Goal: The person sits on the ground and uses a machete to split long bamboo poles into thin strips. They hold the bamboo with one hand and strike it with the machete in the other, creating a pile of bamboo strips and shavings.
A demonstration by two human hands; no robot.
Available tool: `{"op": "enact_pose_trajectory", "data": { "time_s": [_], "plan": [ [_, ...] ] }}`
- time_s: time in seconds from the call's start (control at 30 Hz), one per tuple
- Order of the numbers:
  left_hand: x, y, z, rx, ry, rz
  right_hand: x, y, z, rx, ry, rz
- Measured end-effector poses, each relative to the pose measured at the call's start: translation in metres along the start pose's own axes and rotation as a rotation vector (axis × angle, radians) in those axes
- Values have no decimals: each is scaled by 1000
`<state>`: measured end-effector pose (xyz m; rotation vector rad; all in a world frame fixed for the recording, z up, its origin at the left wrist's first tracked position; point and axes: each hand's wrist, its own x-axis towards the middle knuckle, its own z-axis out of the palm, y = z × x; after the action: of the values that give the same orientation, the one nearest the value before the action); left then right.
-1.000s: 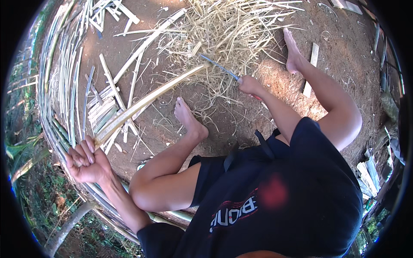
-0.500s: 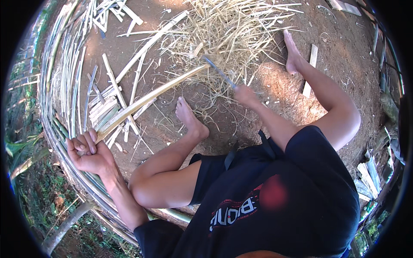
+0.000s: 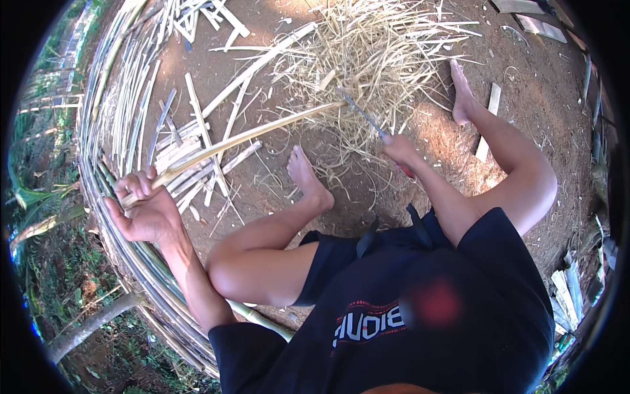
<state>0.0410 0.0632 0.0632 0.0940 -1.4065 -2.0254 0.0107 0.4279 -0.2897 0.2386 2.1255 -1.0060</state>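
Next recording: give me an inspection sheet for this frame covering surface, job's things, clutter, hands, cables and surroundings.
Surface: bare brown dirt ground, person seated on it, barefoot.
Job's things: long pale bamboo strip, one end in the left hand, far end meeting the knife blade.
Clutter: heap of straw-like shavings past the feet; cut bamboo slats scattered on the left; a small wood piece by the right leg.
Hands: left hand closed on the strip; right hand closed on the knife handle.
Cables: nothing seen.
Surroundings: bundle of long bamboo strips curving along the left; green plants beyond.

Knife (image 3: 362,113) now farther along strip (image 3: 249,136)
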Motion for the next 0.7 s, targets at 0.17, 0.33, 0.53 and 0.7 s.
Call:
{"op": "enact_pose_trajectory", "data": {
  "time_s": [0.17, 0.33, 0.53, 0.7],
  "plan": [
    [-17, 11, 9, -38, -138, -65, -100, -97, 17, 73, 37, -376],
    [-56, 12, 39, 20, -247, -13, -167, -131, 36, 115, 98, -698],
    [-92, 17, 40, 16, -249, -9, -123, -70, 32, 145, 58, -283],
    [-103, 18, 41, -41, -349, -44, -170, -78, 30, 180, 61, -671]
  ]
}}
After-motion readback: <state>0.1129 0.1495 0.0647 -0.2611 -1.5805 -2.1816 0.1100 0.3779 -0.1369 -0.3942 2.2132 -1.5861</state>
